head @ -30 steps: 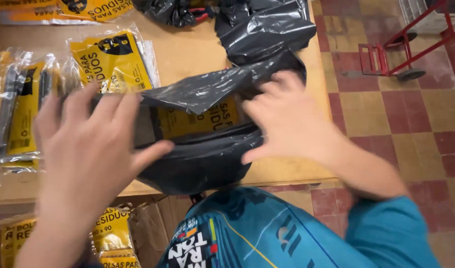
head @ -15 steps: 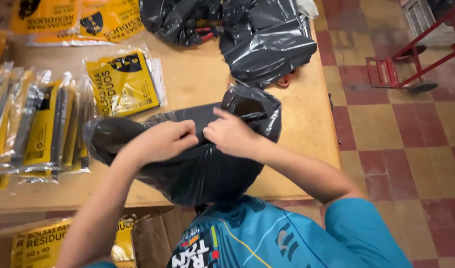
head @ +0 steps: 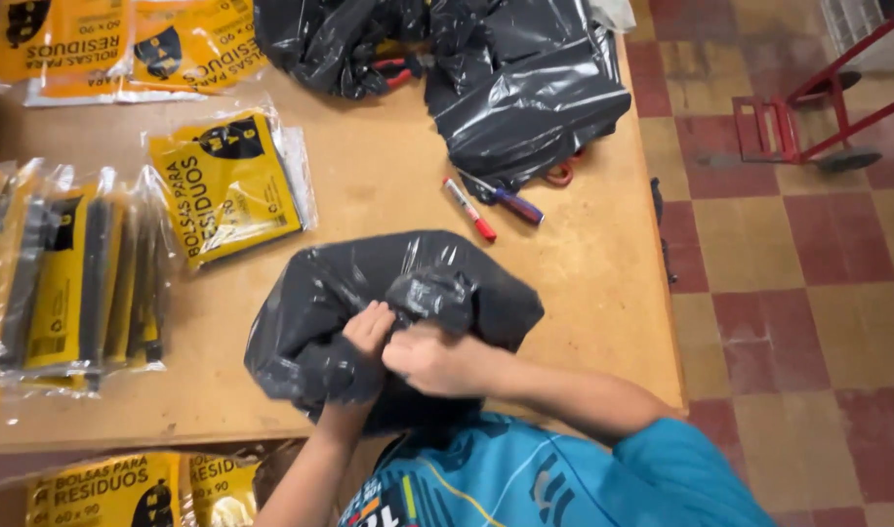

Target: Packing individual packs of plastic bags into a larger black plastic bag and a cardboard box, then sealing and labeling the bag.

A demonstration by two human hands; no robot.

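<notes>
A filled black plastic bag (head: 369, 293) lies on the wooden table (head: 388, 185) at its near edge. My left hand (head: 367, 330) grips the gathered plastic at the bag's near side. My right hand (head: 435, 359) is closed on the bunched plastic just beside it, the two hands touching. A twisted wad of the bag's mouth (head: 432, 293) sticks up right above my hands.
Yellow packets of bags (head: 227, 181) lie to the left, with a row of upright packets (head: 71, 273) at the far left. Larger black bags (head: 525, 88) sit at the back. A red marker (head: 469, 209) and a screwdriver (head: 506, 200) lie mid-table. A red hand truck (head: 808, 117) stands on the tiled floor.
The open bag showing yellow packets has been shut and bunched at the top. Both hands moved from the bag's sides to its gathered mouth, and the view shifted.
</notes>
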